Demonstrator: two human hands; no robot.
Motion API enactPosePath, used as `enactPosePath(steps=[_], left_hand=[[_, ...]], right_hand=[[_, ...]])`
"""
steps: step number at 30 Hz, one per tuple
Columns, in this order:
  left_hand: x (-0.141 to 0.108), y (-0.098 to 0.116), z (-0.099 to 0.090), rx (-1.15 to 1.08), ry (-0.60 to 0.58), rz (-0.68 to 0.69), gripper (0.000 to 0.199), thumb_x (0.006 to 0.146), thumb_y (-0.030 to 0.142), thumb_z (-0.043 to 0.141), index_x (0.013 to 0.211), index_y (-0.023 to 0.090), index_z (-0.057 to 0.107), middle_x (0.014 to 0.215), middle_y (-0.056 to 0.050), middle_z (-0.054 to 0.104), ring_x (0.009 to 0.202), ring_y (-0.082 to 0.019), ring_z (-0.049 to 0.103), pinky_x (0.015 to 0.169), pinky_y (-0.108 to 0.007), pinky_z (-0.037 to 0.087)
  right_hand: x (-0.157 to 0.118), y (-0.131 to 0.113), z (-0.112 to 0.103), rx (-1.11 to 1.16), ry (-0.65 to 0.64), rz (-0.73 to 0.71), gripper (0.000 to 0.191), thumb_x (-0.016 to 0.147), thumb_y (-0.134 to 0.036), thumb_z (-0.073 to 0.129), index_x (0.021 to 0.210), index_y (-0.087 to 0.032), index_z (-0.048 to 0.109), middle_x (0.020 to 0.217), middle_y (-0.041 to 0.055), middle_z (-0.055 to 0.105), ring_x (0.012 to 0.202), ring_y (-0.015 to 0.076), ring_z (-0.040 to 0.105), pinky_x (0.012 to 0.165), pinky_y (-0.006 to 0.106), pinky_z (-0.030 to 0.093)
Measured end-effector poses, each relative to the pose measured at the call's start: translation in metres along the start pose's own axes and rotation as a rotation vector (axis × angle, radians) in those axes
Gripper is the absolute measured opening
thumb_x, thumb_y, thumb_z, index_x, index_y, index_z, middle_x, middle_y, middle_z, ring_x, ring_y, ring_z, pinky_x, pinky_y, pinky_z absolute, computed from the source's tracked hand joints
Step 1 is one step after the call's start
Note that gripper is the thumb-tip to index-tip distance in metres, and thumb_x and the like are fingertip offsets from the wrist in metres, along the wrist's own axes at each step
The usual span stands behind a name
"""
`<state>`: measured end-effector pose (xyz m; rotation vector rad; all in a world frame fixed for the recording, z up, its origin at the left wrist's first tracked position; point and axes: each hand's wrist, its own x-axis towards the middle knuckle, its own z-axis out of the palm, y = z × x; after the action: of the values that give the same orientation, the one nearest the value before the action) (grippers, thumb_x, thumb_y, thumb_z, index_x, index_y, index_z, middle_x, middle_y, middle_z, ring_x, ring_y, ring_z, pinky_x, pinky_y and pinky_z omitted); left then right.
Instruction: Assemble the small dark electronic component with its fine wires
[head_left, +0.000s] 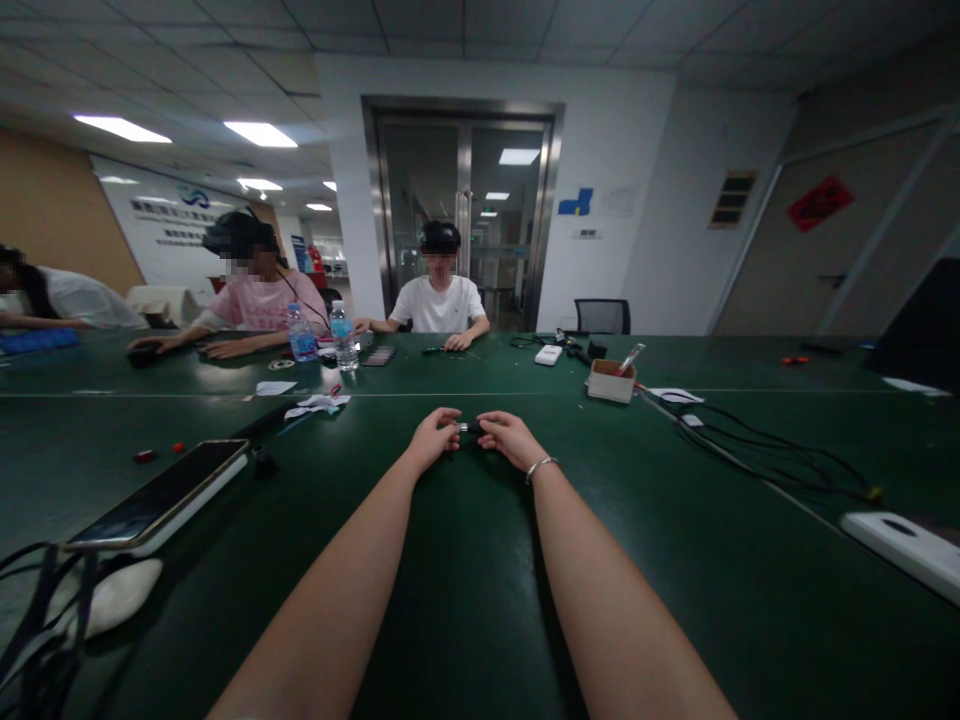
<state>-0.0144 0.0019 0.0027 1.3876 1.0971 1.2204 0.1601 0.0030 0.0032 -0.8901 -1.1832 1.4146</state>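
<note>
Between my two hands, just over the green table (465,560), is a small dark object (472,427) with a silvery end on its left. My right hand (508,438) pinches the dark end between thumb and fingers; a silver bracelet (541,467) is round that wrist. At the silvery end, the fingertips of my left hand (435,440) are closed together, touching or almost touching it. Whether the left fingers grip the silvery end or something tiny beside it is too small to tell.
A phone (161,495) on a white box and a white mouse-like object (124,597) lie left. Ahead stand bottles (344,338) and a small box (611,382). Black cables (780,450) and a white device (904,550) lie right. Several people sit across the table.
</note>
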Motion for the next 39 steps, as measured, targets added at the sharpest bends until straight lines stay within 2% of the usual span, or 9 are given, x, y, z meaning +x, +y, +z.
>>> enactPosePath(steps=[7,12,17,20,24,28,35,39], left_hand=[[-0.0032,0.0058,0.0011,-0.021,0.007,-0.023,0.026,0.073,0.009,0.059,0.098,0.014,0.061,0.079,-0.002,0.057,0.057,-0.007,0.056,0.056,-0.022,0.05],[-0.0004,0.0028,0.0013,-0.005,0.005,-0.029,0.017,0.079,0.018,0.059,0.095,0.014,0.061,0.073,-0.001,0.057,0.055,-0.007,0.055,0.054,-0.021,0.05],[0.0021,0.0014,0.003,0.02,0.021,-0.03,0.017,0.083,0.027,0.056,0.092,0.012,0.061,0.066,0.0,0.054,0.052,-0.007,0.054,0.051,-0.02,0.049],[0.0026,0.0018,0.0031,-0.006,0.033,-0.069,0.022,0.082,0.032,0.058,0.093,0.013,0.06,0.073,-0.003,0.057,0.054,-0.009,0.056,0.052,-0.023,0.051],[-0.0001,0.0038,0.0013,-0.042,0.024,-0.059,0.025,0.077,0.02,0.063,0.101,0.014,0.059,0.088,-0.007,0.06,0.061,-0.009,0.06,0.057,-0.024,0.053],[-0.0042,0.0069,0.0006,-0.03,0.0,-0.036,0.026,0.075,0.011,0.061,0.1,0.014,0.06,0.084,-0.005,0.06,0.062,-0.008,0.059,0.059,-0.022,0.053],[-0.0029,0.0057,0.0024,-0.035,0.01,-0.053,0.015,0.078,0.017,0.06,0.093,0.014,0.061,0.072,-0.002,0.059,0.054,-0.006,0.055,0.054,-0.02,0.05],[-0.0009,0.0032,0.0026,-0.038,0.016,-0.039,0.017,0.08,0.021,0.059,0.095,0.014,0.059,0.068,-0.001,0.057,0.053,-0.007,0.055,0.052,-0.02,0.05]], right_hand=[[-0.0008,-0.0011,0.0008,0.017,-0.01,0.005,0.011,0.079,-0.006,0.061,0.089,-0.01,0.059,0.065,0.0024,0.063,0.049,0.0085,0.062,0.047,0.016,0.05],[0.0002,-0.001,-0.0003,0.008,-0.007,0.009,0.012,0.079,-0.007,0.062,0.089,-0.011,0.059,0.068,0.0031,0.064,0.05,0.0085,0.062,0.047,0.016,0.05],[0.0016,-0.0001,-0.0004,0.0,-0.005,0.004,0.012,0.078,-0.008,0.064,0.089,-0.011,0.059,0.068,0.0035,0.064,0.05,0.0086,0.062,0.047,0.016,0.05],[0.0011,-0.0002,-0.0002,0.007,-0.008,0.004,0.012,0.078,-0.008,0.064,0.089,-0.011,0.059,0.068,0.0032,0.064,0.05,0.0087,0.063,0.047,0.016,0.05],[0.0002,-0.0004,-0.0002,0.01,-0.002,0.0,0.012,0.078,-0.008,0.064,0.088,-0.011,0.059,0.068,0.0031,0.064,0.05,0.0089,0.063,0.046,0.016,0.05],[0.0006,-0.0007,0.0001,0.004,0.009,0.006,0.011,0.079,-0.008,0.062,0.089,-0.011,0.059,0.066,0.0037,0.064,0.051,0.0095,0.063,0.046,0.016,0.05],[0.0006,-0.0004,-0.0002,0.004,0.014,0.014,0.008,0.08,-0.009,0.062,0.087,-0.012,0.059,0.068,0.0038,0.064,0.05,0.0089,0.062,0.046,0.017,0.05],[-0.0005,-0.0008,-0.0003,0.005,0.0,0.002,0.009,0.079,-0.009,0.063,0.087,-0.012,0.06,0.072,0.0045,0.065,0.051,0.0093,0.063,0.048,0.018,0.051]])
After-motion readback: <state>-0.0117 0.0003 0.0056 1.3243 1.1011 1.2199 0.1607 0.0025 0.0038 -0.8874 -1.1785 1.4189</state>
